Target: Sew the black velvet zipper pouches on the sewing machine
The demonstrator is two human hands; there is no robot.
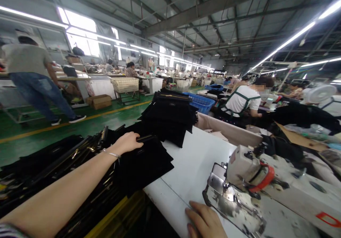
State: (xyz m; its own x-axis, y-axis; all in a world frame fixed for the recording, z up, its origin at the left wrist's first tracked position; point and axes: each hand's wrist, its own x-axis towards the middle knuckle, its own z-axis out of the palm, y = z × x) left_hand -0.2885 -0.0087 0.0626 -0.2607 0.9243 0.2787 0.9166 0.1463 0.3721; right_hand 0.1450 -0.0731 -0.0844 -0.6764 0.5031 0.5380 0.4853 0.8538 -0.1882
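Observation:
My left hand [129, 143] reaches out over the table's left edge, its fingers closed on the top edge of a black fabric piece [149, 160]. That piece hangs partly over the white tabletop [183, 181]. Behind it rises a stack of black fabric pieces [170, 110], with a gold zipper along the top one. On the tabletop near the front rests my right hand [206, 219], fingers apart and slightly bent, with nothing seen in it. Just to its right stands an industrial sewing machine [250, 170] with a metal plate and a red part.
More black pieces with gold zippers [80, 156] pile up at left, above a yellow crate [114, 220]. A blue basket [201, 103] and a fabric-lined bin [229, 128] lie beyond the table. One person [29, 71] stands far left; another [241, 101] sits at right.

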